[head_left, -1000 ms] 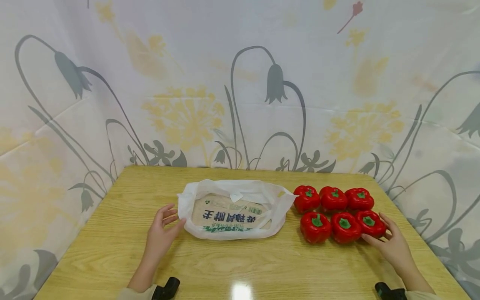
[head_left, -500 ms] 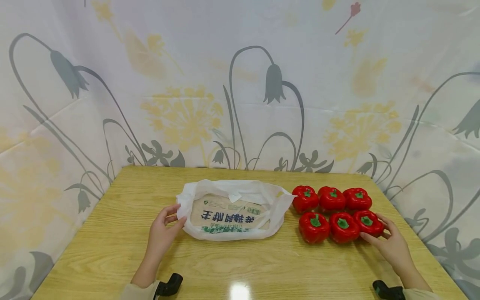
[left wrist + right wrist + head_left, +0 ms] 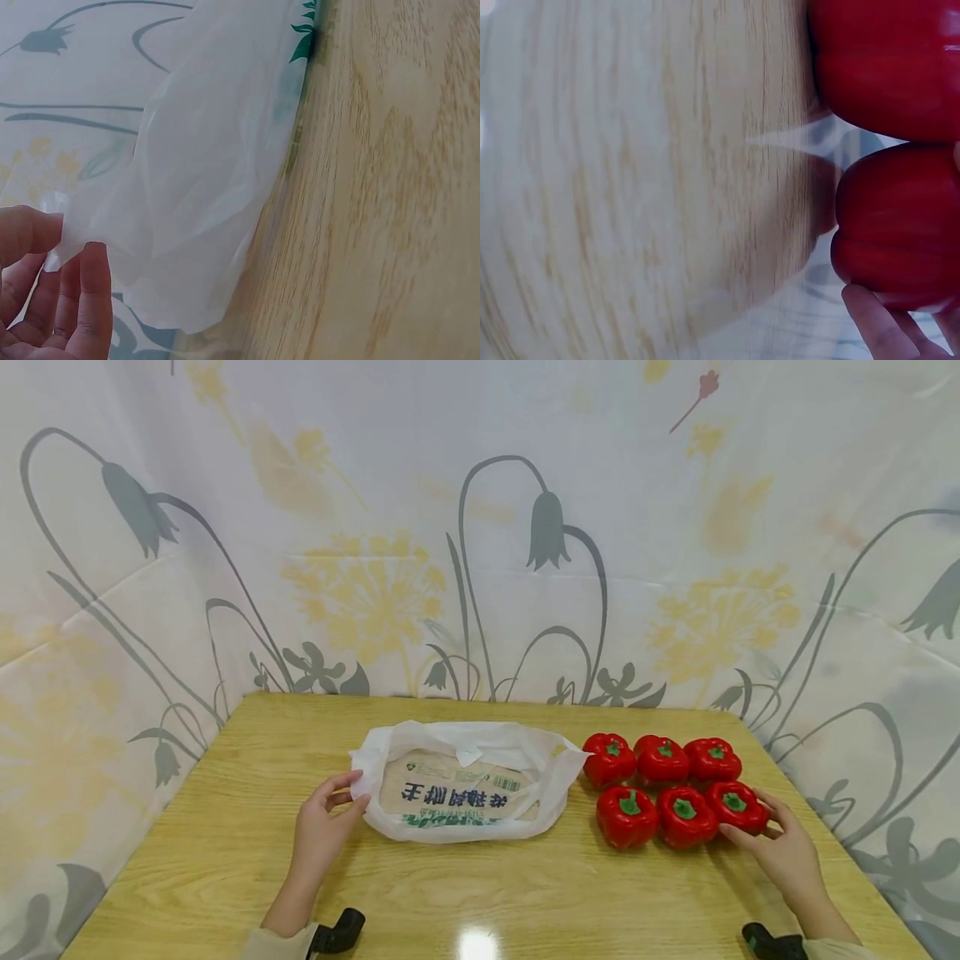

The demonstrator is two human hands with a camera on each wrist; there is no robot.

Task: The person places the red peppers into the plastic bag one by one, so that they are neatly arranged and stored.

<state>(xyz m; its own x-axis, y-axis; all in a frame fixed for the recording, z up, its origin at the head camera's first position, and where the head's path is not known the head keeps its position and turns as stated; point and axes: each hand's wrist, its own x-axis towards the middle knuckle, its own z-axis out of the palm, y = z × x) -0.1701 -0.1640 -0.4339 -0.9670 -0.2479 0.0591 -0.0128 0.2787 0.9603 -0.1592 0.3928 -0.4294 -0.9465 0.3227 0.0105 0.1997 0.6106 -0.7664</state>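
Observation:
A white plastic bag (image 3: 558, 785) with dark printed characters lies on the table, its mouth spread wide. My left hand (image 3: 322, 827) pinches the bag's left edge between thumb and fingers; the left wrist view shows the thin film (image 3: 202, 172) drawn toward the fingertips. Over at the right, my right hand (image 3: 783, 856) grips a red bell pepper (image 3: 752, 812) with a green stem, the nearest one at the right end. In the right wrist view fingers (image 3: 881, 330) lie against the underside of that pepper (image 3: 900, 217), which sits on the table.
Several other red bell peppers (image 3: 627, 827) stand close together in two rows right of the bag. The wooden table (image 3: 465, 885) ends at a floral cloth backdrop (image 3: 420, 527). Black wrist mounts (image 3: 341, 931) sit on both sleeves.
My left hand has moved slightly toward the bag and taken hold of its left edge. The right hand stays at the pepper. The head view has shifted a little.

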